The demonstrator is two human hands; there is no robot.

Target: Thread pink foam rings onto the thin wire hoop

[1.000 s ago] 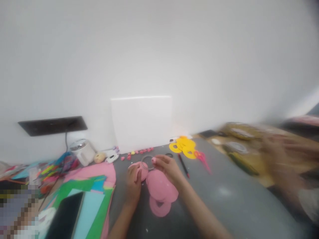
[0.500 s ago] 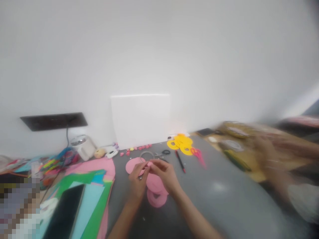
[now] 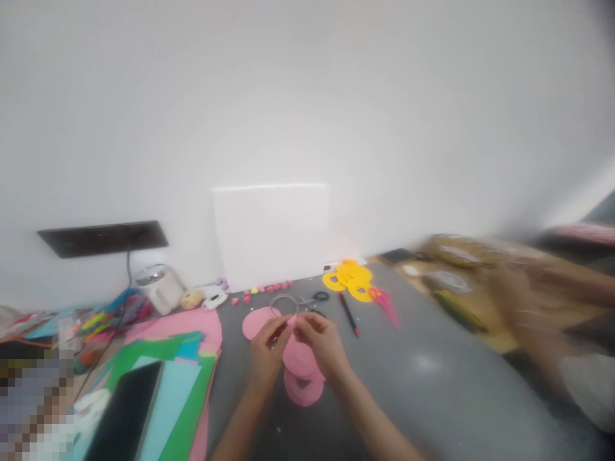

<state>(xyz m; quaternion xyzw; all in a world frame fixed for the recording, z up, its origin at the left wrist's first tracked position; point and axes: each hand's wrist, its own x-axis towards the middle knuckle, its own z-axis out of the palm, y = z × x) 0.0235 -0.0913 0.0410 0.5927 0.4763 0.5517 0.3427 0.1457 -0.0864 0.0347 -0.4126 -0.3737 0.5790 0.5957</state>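
Observation:
My left hand and my right hand meet over the grey table, fingertips pinched together on a small piece of pink paper, mostly hidden by the fingers. Under and between the hands lie pink paper circles and a pink paper ring. Another pink circle sits just left of my left hand. Right behind my fingertips is a round metal ring. Scissors with black handles lie beside it, partly hidden by my right hand.
Yellow paper rings, pink scissors and a black-red pen lie to the right. Coloured sheets with a dark phone cover the left. A white board leans on the wall. Another person's arm is at far right.
My fingertips have shifted slightly downward and the pink piece between them shows a little differently. The view has tilted a little. The items on the table stay in place.

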